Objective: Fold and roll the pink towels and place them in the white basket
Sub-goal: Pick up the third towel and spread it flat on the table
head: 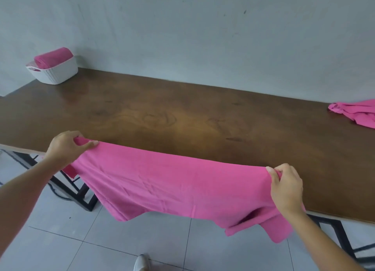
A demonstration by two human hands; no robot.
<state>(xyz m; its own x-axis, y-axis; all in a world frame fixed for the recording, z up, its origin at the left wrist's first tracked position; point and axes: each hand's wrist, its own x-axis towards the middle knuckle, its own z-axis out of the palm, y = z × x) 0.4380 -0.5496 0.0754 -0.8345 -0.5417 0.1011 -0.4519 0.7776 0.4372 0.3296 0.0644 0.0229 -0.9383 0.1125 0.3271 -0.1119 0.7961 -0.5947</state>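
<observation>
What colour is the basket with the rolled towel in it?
White. The basket with the rolled towel shows in the head view, at the table's far left corner.

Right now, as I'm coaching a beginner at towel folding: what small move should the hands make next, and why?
Probably carry the towel forward and lay it flat on the table. The left hand and right hand pinch its top corners, while most of it hangs past the table's near edge; folding likely needs it spread flat.
</observation>
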